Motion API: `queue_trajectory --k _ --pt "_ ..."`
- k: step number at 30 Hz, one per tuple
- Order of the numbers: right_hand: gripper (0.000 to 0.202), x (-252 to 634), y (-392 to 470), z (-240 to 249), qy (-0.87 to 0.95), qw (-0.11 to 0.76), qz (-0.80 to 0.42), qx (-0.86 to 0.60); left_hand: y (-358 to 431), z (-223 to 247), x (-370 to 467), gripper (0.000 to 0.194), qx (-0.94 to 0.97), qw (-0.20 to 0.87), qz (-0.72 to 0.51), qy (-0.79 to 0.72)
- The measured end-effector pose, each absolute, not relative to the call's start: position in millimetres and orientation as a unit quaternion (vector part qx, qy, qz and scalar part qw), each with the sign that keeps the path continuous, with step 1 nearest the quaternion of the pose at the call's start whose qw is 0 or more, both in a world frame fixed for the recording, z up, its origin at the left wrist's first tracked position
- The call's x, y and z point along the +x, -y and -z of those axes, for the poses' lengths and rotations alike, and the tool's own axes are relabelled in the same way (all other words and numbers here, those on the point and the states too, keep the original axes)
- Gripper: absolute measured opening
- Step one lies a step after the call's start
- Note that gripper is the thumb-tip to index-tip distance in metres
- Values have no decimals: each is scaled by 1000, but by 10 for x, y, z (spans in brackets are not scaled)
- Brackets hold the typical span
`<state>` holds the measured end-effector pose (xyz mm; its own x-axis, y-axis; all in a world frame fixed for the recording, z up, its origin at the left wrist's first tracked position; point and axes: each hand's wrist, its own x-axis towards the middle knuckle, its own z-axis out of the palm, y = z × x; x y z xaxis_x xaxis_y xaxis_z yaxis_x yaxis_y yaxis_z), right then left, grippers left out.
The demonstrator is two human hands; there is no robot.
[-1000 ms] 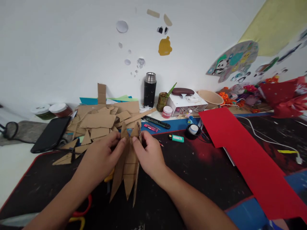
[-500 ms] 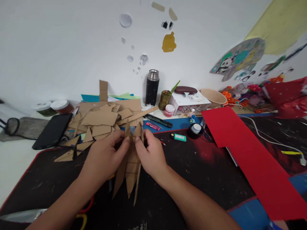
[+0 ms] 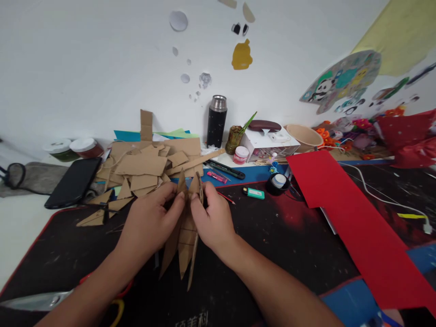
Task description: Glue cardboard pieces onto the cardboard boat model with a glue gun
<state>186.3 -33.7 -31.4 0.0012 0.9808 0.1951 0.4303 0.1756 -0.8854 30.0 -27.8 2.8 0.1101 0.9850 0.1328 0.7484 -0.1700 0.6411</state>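
Both hands gripping pointed cardboard pcs above blk mat.

Both forearms reach in from the near edge and angle toward each other. The left hand and right hand are close together but apart, backs mostly up, fingers curled under. Each thumb points inward and away from the body, pressed in a pinch, the tips near one another.

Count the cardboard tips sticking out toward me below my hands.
3, all on the cardboard between the left hand and the right hand: a left tip, a middle tip and a right tip, seen nearly edge-on. More may be hidden behind the hands.
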Motion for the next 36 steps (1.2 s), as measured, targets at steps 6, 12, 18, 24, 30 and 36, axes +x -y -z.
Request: queue_trajectory --k 6,12,18,24,30,36 --pt "8 1823 332 321 630 411 -310 -581 256 -17 300 30 709 217 -265 -616" --pt "9 1792 338 326 635 395 -301 -592 231 -39 299 30 710 225 -261 -615" --pt "10 1783 344 327 643 380 -294 -596 236 -61 292 28 718 206 -233 -623" --pt "8 1776 343 325 649 362 -285 -606 224 -43 297 27 728 191 -220 -621" --pt "8 1772 346 309 648 344 -287 -616 223 -36 299 26 737 171 -196 -623" --pt "9 1775 352 285 645 332 -298 -620 218 -56 289 26 757 151 -164 -615"
